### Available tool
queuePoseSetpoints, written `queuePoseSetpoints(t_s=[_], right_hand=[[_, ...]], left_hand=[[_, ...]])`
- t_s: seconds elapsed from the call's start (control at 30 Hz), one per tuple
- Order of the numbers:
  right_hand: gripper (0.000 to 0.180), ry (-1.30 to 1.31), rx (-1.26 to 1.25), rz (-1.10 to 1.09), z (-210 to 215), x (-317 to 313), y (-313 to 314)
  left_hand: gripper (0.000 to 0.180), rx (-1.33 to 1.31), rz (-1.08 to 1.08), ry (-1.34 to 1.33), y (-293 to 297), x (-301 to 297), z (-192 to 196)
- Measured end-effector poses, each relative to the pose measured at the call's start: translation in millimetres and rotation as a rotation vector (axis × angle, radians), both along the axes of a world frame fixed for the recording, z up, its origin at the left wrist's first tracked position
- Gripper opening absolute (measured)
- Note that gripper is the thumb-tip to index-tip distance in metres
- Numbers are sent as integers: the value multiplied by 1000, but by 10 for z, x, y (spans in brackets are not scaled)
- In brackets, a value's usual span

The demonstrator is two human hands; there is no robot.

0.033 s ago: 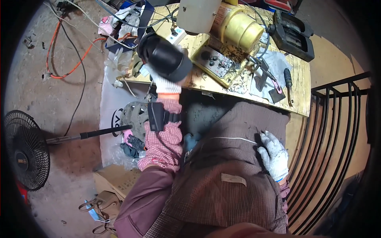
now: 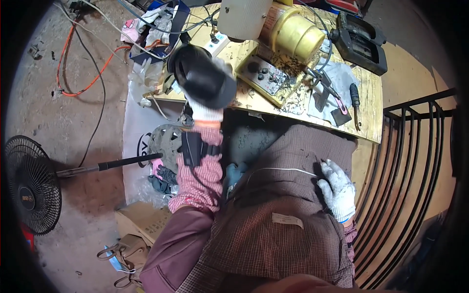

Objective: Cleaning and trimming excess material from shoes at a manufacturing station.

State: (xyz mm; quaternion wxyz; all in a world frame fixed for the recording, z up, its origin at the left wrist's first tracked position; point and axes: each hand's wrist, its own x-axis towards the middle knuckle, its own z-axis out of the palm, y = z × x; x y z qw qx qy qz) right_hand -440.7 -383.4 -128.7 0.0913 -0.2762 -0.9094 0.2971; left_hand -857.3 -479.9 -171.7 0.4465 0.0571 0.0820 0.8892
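My left hand (image 2: 204,110), in a white glove, is closed on a black rounded plastic-looking part (image 2: 207,83) above the table's near left edge. The part is smeared by motion, so its exact kind is unclear, and it hides most of my fingers. A black box (image 2: 192,149) is strapped to my left forearm over a pink checked sleeve. On the brown checked apron (image 2: 288,195) over my lap rests my right hand (image 2: 338,193), in a soiled white glove with its fingers stretched out. A thin white cord (image 2: 283,169) runs across the apron toward these fingers.
The wooden table (image 2: 369,97) bears a yellow-and-grey machine (image 2: 295,34), a button panel (image 2: 264,73), a clamp (image 2: 325,83), a screwdriver (image 2: 354,95) and black moulded trays (image 2: 361,44). A fan (image 2: 31,185) stands left; a black metal rack (image 2: 410,171) stands right.
The black part in my left hand has shifted slightly down and tilted. My left forearm has moved a little with it. My right hand stays on the apron.
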Motion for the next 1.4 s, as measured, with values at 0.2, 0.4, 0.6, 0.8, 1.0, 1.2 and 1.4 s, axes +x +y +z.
queuePoseSetpoints(t_s=[0.2,0.4,0.6,0.8,1.0,1.2,1.4], right_hand=[[54,329,-306,-110,180,-82,246],[70,1140,2,46,742,-1015,1130],[37,262,164,360,502,-643,67],[34,545,-285,69,528,-190,-106],[40,530,-474,-427,184,264,-43],[35,504,-756,-465,13,324,-371],[28,369,-543,-384,31,228,-240]], left_hand=[[54,-567,-287,4,-539,1040,400],[97,39,-423,-456,-815,1668,-53],[88,-590,-514,-33,-734,1663,-266],[104,-610,-163,134,-795,1260,-154],[98,-667,7,378,-473,999,-2],[73,-217,-132,140,-255,489,-193],[45,-67,-126,-21,-122,706,58]])
